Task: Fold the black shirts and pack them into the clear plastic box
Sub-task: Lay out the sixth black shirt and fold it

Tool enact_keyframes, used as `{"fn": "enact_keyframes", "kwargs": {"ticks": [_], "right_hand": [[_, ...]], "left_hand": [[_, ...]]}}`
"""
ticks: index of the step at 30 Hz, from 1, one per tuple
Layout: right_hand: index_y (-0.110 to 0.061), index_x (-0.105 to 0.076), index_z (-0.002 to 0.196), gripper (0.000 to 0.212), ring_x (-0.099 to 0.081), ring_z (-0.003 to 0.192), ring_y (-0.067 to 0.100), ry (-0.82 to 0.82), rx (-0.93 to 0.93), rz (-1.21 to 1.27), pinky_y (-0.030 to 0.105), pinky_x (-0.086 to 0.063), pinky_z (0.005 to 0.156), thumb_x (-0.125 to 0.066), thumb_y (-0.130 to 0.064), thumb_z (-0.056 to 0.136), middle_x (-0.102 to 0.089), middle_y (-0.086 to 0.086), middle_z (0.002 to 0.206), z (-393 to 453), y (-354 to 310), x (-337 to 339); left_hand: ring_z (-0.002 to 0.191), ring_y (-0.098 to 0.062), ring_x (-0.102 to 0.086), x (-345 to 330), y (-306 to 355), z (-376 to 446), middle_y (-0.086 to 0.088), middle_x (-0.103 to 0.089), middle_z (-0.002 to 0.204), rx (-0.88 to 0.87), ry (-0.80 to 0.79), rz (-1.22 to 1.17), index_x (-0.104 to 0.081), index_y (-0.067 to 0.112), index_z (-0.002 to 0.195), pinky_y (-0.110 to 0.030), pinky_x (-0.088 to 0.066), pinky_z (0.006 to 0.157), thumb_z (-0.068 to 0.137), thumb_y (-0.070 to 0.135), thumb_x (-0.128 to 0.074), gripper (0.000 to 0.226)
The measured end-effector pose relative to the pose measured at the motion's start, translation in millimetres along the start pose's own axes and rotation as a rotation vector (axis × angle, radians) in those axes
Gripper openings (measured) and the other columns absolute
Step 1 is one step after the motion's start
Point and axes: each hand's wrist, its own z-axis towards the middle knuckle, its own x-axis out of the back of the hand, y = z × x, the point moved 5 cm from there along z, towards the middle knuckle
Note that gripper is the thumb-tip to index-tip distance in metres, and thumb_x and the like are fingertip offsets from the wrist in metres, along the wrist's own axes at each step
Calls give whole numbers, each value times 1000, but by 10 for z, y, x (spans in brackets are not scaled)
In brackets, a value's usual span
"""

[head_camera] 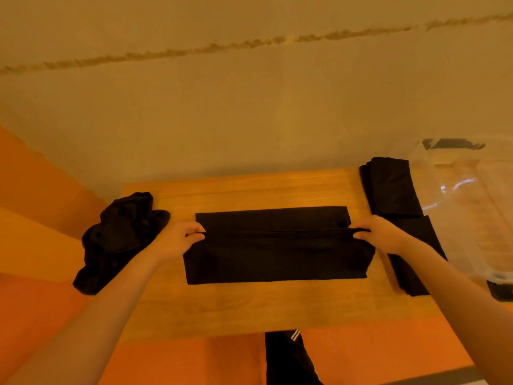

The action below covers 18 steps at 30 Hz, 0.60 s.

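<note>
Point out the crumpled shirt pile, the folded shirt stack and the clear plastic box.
crumpled shirt pile [116, 240], head view, middle of the heap.
folded shirt stack [391, 187], head view, top layer.
clear plastic box [466, 207], head view, transparent wall.

The shirt [277, 245] on the light brown wood-grain table [249, 307] is plain black, as are the crumpled heap [119, 240] and folded pile [391, 187]. The box [466, 195] is clear; black trousers [288, 359] bear white stripes
</note>
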Motion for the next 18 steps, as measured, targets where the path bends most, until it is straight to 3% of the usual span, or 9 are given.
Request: {"fn": "enact_keyframes", "kwargs": {"ticks": [3,6,10,16,18], "right_hand": [[-10,-60,119,28,-54,113,19,20,-11,41,30,-40,98,-54,-10,92,-60,9,121,335,50,161],[-6,-61,117,29,-54,114,22,97,-35,119,29,-39,94,-58,-12,89,-61,11,121,602,116,217],[-5,-64,113,25,-55,113,25,219,-89,197,31,-40,95,-59,-10,88,-62,11,117,805,228,154],[-5,-66,103,18,-57,96,18,369,-136,295,25,-38,81,-58,-8,88,-64,7,99,880,341,29],[-5,-66,102,16,-56,92,18,424,-129,318,26,-39,78,-57,-9,89,-62,5,95,876,314,37]], "left_hand": [[96,-8,-50,113,-15,334,4,-58,99,59,46,-109,-63,18,101,-26,-39,87,91,17,-56,12],[101,-8,-48,120,-155,596,4,-58,100,149,93,-234,-64,18,92,-25,-34,89,88,16,-61,5],[105,-9,-46,4,-360,787,3,-56,107,234,122,-341,-65,11,102,-24,-32,90,88,13,-60,15],[102,-18,-57,-87,-495,883,3,-62,98,252,296,-352,-64,23,89,-27,-42,86,88,15,-60,9],[94,-16,-58,-99,-435,886,0,-62,97,237,375,-304,-65,17,96,-26,-43,79,90,17,-58,10]]}}
